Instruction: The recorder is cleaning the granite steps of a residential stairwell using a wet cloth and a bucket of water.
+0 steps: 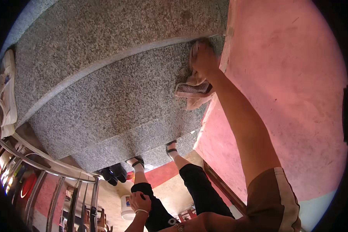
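With my right hand (pixel 203 58) I press a bunched pink cloth (pixel 195 95) with a patterned band against a speckled grey stone step (pixel 119 84), at its inner corner beside the pink wall. Part of the cloth hangs loosely below the hand. My left hand (pixel 140 201) rests at the knee of my black trousers, its fingers curled around a small dark object that I cannot make out. A bracelet circles that wrist. My feet, in black sandals, stand on a lower step.
The pink wall (pixel 284 95) borders the steps on the right. A metal railing (pixel 47 168) curves at the lower left. White shoes (pixel 7 92) lie at the far left step edge. Black shoes (pixel 113 174) sit beside my left foot; a white bucket (pixel 127 207) stands below.
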{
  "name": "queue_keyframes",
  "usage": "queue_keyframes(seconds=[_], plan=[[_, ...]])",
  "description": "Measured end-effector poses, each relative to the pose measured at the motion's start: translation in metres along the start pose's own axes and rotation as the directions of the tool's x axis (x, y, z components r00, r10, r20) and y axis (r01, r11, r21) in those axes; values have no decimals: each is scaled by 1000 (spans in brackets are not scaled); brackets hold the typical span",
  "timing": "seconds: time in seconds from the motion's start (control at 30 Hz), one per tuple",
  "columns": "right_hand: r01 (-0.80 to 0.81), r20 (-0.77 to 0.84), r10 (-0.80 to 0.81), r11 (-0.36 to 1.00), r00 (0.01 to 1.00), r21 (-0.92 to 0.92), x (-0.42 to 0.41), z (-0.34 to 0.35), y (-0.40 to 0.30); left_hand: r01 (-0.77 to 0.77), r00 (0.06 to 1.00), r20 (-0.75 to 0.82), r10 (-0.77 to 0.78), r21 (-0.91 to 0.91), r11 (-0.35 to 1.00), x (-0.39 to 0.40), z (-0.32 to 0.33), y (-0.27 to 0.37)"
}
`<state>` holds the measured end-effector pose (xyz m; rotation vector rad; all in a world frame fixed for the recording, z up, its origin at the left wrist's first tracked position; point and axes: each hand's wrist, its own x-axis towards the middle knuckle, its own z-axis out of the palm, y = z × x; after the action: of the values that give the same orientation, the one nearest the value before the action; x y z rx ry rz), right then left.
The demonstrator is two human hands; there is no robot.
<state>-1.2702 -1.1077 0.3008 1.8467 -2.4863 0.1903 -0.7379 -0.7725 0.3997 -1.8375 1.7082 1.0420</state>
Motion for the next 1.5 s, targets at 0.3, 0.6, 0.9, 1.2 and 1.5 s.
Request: queue_keyframes(seconds=[0.3,0.6,0.9,1.2,1.5], plan=[[-193,168,179,978,970,73,-79,-21,-15,20,1000,-15,-21,-44,999,-4,-6,4],[-427,216,377,860,901,281,-157,-60,3,46,999,23,-45,-23,999,-7,-12,-7],[84,-164,-85,996,983,-10,-66,16,-30,25,1000,8,-24,-104,994,-7,-12,-7],[299,94,-629,490,772,819,-190,38,-298,19,1000,6,-18,-55,998,-2,-6,5],[-696,510,-473,-497,718,518,-158,52,-112,-17,998,-62,13,-66,998,-6,-13,-11]])
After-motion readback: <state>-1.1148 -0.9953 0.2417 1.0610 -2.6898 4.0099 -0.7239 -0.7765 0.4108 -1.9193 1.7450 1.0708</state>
